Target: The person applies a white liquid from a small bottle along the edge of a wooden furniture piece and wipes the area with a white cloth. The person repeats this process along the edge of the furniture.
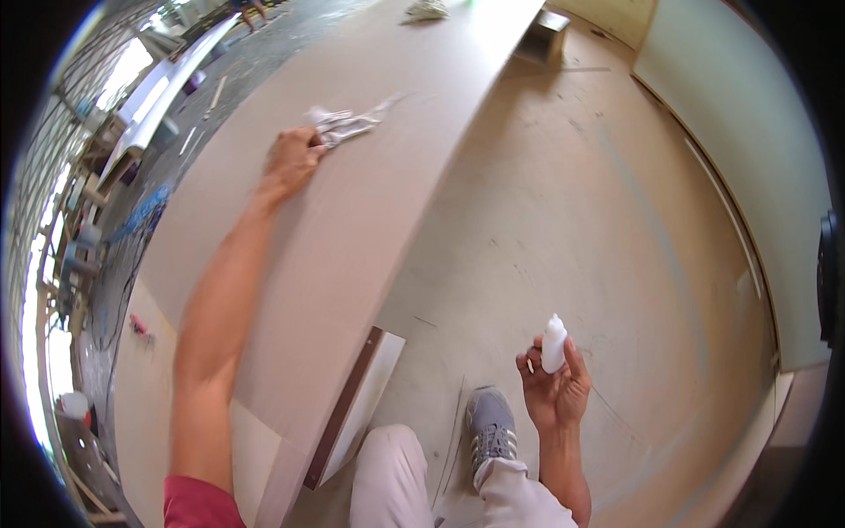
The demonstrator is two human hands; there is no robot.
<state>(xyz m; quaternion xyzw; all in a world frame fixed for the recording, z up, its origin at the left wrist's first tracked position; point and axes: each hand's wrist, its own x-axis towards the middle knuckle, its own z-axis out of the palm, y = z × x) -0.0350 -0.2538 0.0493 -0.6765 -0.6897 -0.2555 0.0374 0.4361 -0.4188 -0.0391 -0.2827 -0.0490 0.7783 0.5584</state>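
Note:
My left hand (295, 160) is stretched far out over a long pinkish-beige panel (326, 264), its fingers closed on a crumpled whitish rag (346, 125) that lies against the surface. Lower right, above the floor, my right hand (556, 387) holds a small white squeeze bottle (554, 345) upright, nozzle up, between thumb and fingers. The bottle is apart from the panel. Any label on it is too small to tell.
A second bundled cloth (426, 10) lies at the panel's far end. Under its right edge stands a dark-edged white board (356, 409). A small red object (137, 325) sits at the left. A pale upright panel (748, 150) leans at right; a wooden box (543, 40) stands behind.

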